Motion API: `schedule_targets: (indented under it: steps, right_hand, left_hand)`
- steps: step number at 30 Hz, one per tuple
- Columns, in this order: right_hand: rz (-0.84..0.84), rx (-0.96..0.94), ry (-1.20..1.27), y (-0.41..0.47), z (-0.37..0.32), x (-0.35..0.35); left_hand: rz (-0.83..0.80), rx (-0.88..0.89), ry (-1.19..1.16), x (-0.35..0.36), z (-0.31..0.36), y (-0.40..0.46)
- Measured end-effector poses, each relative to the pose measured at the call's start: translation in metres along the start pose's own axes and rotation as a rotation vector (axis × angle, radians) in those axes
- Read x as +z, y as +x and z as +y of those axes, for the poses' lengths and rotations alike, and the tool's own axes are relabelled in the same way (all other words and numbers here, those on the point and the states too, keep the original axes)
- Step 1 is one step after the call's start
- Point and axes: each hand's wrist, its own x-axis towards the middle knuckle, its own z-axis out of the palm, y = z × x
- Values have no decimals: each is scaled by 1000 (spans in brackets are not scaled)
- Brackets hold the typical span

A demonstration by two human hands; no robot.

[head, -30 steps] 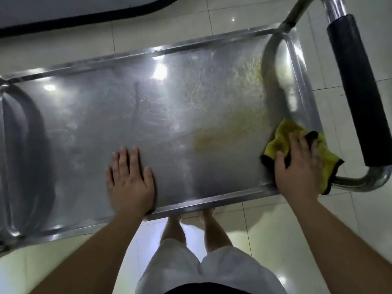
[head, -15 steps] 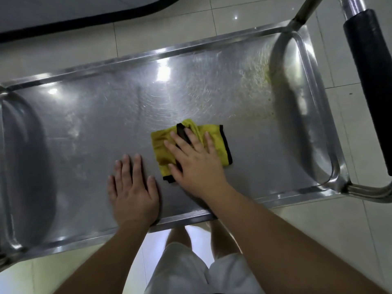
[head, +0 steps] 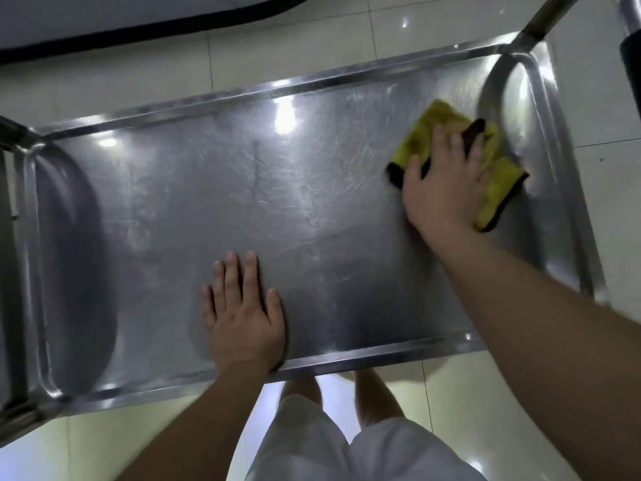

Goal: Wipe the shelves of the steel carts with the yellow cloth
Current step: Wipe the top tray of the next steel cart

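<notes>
The steel cart's top shelf (head: 242,189) fills the view, scratched and shiny, with a raised rim all round. A yellow cloth (head: 499,175) with a black border lies bunched on the shelf's far right part. My right hand (head: 444,182) presses flat on the cloth, fingers spread and straight. Flat on the bare steel near the front rim rests my left hand (head: 242,314), fingers straight and together.
The cart's handle with its black grip (head: 629,60) rises at the right edge. A steel upright (head: 541,19) stands at the far right corner. Pale floor tiles (head: 312,46) surround the cart. My legs and white shorts (head: 347,442) are just below the front rim.
My right hand has swept the cloth from the middle of the shelf out to the far right part. One second ago it was at the front right corner. My left hand stays put.
</notes>
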Motion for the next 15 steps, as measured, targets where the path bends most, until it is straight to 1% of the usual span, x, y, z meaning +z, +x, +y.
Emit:
schedule_targets:
  steps: [3, 5, 7, 8, 9, 10, 11, 15]
  right_hand:
    - [-43, -404, -54, -63, -66, 35]
    - [-107, -677, -115, -87, -96, 49]
    - [-156, -848, -152, -78, -102, 53]
    - [-157, -894, -161, -65, -97, 50]
    - [-149, -905, -162, -50, -89, 45]
    - [-142, -866, -160, -32, -78, 39]
    - [-130, -783, -154, -12, -63, 30]
    - [-4, -299, -122, 73, 17, -14]
  left_hand:
    - [22, -4, 2, 1, 1, 1]
    - [24, -7, 5, 1, 0, 1]
    - [22, 4, 6, 1, 0, 1]
    - [22, 8, 6, 2, -1, 2]
    - [22, 9, 6, 2, -1, 2]
    - [19, 7, 4, 1, -1, 1]
    - [15, 6, 2, 1, 0, 1]
    - [-2, 3, -8, 2, 0, 0]
